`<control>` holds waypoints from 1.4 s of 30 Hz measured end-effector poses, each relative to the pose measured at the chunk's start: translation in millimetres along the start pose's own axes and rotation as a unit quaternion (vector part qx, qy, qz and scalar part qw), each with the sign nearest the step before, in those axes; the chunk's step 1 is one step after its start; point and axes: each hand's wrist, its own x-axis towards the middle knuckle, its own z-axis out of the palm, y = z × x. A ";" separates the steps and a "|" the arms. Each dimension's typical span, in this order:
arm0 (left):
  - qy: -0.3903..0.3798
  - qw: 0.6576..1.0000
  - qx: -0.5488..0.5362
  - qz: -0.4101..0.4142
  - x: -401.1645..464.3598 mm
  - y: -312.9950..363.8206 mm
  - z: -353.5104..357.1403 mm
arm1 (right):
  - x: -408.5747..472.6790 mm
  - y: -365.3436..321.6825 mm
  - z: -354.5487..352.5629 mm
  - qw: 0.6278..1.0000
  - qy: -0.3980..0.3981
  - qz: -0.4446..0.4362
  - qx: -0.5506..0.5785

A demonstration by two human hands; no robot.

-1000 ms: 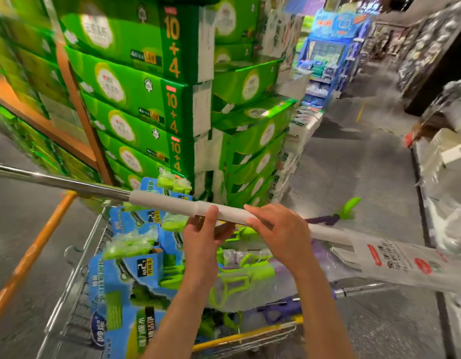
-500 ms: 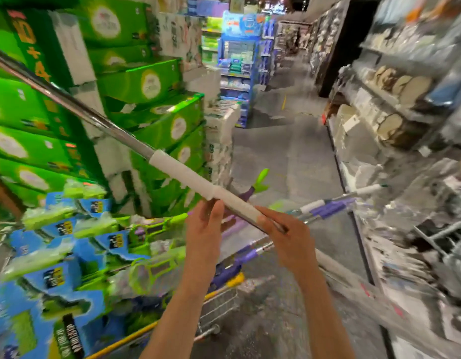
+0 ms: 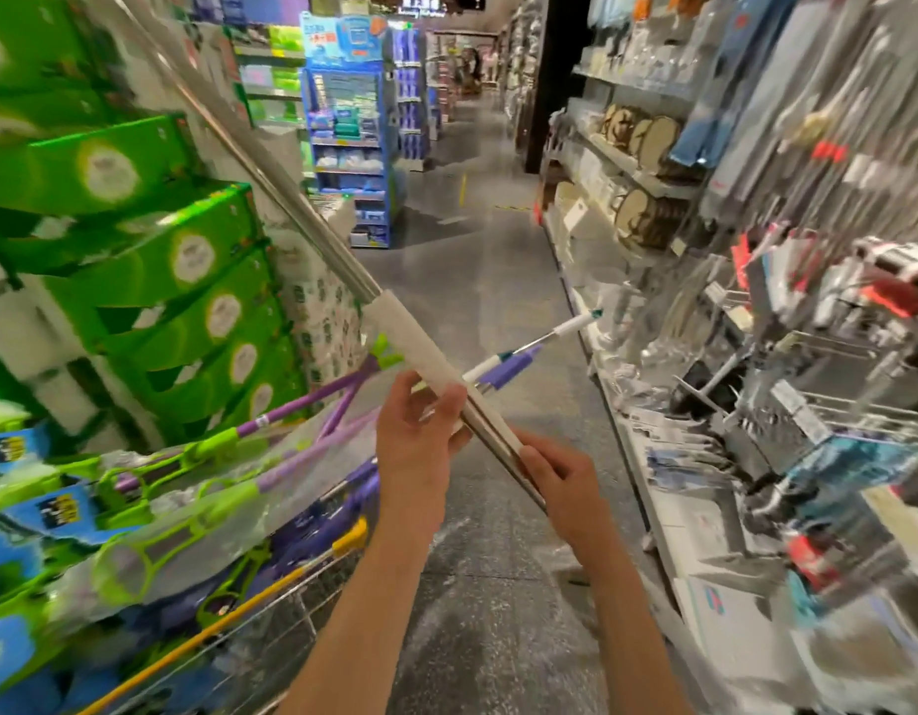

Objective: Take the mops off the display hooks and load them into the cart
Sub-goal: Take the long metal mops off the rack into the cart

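A mop pole [image 3: 312,234] is held slanted above the cart [image 3: 271,575], the left hand [image 3: 421,446] curled round its white textured sleeve and the right hand [image 3: 565,482] pinching the smooth chrome tube below (slippery, probably); swung carelessly, its long end could be knocked against the stacked green cartons [image 3: 152,281]

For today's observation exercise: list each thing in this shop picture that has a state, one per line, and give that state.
Mop pole: off the hooks, tilted, held in both hands, not yet in the cart.
Left hand: fingers curled round the pole's white grip.
Right hand: gripping the pole lower down.
Cart: already loaded with packaged mops.
Purple-handled mops: lying in the cart, handles sticking out.
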 end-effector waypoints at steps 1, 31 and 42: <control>-0.009 1.000 0.011 -0.003 -6.7 -6.2 11.6 | -4.9 0.7 -11.4 1.000 -0.002 0.012 0.002; -0.333 0.930 0.144 -0.057 -73.8 -123.7 179.4 | -90.8 39.5 -181.7 0.954 0.249 0.134 0.101; -0.486 0.856 0.165 -0.072 -70.8 -160.0 235.6 | -85.4 54.2 -207.0 0.889 0.423 0.134 0.114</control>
